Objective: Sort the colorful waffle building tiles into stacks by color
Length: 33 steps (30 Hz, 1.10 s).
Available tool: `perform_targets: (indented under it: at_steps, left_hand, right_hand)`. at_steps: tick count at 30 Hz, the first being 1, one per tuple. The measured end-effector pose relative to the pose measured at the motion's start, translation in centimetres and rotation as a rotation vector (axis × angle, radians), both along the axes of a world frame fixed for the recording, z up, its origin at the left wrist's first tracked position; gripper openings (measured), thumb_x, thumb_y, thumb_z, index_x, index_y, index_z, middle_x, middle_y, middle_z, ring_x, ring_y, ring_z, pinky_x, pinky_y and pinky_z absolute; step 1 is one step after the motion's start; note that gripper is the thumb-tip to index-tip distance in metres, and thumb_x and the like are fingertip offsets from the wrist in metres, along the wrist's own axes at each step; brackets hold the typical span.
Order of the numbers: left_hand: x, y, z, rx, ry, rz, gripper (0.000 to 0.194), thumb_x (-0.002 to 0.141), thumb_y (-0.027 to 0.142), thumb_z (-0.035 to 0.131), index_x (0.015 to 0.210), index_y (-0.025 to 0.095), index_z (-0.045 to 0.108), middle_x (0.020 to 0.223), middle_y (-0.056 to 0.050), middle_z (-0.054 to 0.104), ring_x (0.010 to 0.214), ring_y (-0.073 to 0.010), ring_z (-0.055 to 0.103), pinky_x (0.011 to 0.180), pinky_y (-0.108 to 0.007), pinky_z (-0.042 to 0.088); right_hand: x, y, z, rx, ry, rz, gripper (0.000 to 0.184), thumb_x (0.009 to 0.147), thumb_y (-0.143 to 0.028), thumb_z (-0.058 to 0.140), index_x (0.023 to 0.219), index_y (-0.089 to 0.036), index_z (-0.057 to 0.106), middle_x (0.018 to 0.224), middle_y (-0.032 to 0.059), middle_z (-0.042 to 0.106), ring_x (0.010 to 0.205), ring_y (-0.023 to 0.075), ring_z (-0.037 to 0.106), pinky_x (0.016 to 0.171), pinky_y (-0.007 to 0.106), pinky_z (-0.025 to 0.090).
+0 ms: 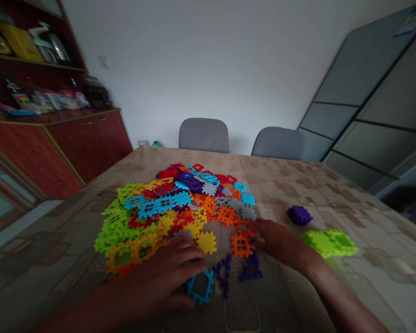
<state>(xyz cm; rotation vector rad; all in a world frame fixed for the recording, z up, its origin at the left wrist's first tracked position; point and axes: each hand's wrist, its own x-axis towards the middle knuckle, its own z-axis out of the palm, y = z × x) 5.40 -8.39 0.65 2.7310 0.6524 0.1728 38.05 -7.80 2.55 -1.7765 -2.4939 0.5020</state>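
A heap of coloured plastic interlocking tiles [166,202] spreads over the table. My left hand [175,268] is over the heap's near edge, fingers stretched and apart, beside a yellow square tile [206,243] and a blue frame tile [201,286]. At the heap's right side, my right hand [275,238] reaches in with thumb and fingers apart; its fingertips touch or hover over orange window tiles [241,245], which I cannot tell apart. Two purple triangular tiles [223,274] lie between the hands, nearer to me.
To the right sit a purple stack of tiles [300,215] and bright green tiles [329,243]. The patterned table [284,189] has two grey chairs [204,134] behind it. A wooden cabinet [90,143] stands at the left and grey panelled doors [350,92] at the right.
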Motion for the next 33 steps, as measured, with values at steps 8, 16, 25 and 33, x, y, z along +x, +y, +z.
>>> perform_targets:
  at_steps: [8, 16, 25, 33]
  left_hand:
    - [-2.6, 2.8, 0.3, 0.019, -0.132, 0.153, 0.033, 0.101, 0.033, 0.060, 0.134, 0.033, 0.061, 0.134, -0.003, 0.065, 0.124, -0.0260, 0.059, 0.106, -0.038, 0.047]
    - [-3.2, 3.4, 1.4, 0.002, -0.136, 0.184, 0.031, 0.102, 0.027, 0.056, 0.131, 0.032, 0.062, 0.130, -0.003, 0.066, 0.120, -0.0240, 0.061, 0.104, -0.036, 0.047]
    - [-3.2, 3.4, 1.3, -0.033, -0.061, 0.152, 0.029, 0.101, 0.033, 0.058, 0.130, 0.031, 0.064, 0.131, -0.004, 0.067, 0.122, -0.0260, 0.061, 0.102, -0.036, 0.047]
    - [-4.1, 4.0, 0.6, -0.034, -0.059, 0.189, 0.031, 0.102, 0.033, 0.056, 0.133, 0.033, 0.061, 0.133, -0.005, 0.065, 0.124, -0.0259, 0.058, 0.106, -0.039, 0.044]
  right_hand:
    - [-2.9, 0.3, -1.3, 0.011, 0.123, 0.175, 0.036, 0.091, -0.006, 0.056, 0.121, -0.023, 0.066, 0.123, 0.0078, 0.067, 0.114, 0.0199, 0.064, 0.097, 0.028, 0.047]
    - [-1.7, -0.1, -0.9, 0.014, 0.058, 0.071, 0.018, 0.094, -0.019, 0.060, 0.108, -0.016, 0.070, 0.103, 0.0137, 0.072, 0.093, 0.0286, 0.069, 0.080, 0.037, 0.052]
    - [-4.0, -1.2, -1.3, -0.050, 0.085, 0.124, 0.055, 0.089, -0.018, 0.068, 0.141, -0.018, 0.053, 0.129, 0.0144, 0.063, 0.119, 0.0296, 0.060, 0.102, 0.042, 0.047]
    - [-4.0, -1.1, -1.7, -0.022, 0.092, 0.156, 0.052, 0.079, -0.012, 0.069, 0.130, -0.017, 0.060, 0.120, 0.0118, 0.065, 0.107, 0.0276, 0.062, 0.093, 0.039, 0.050]
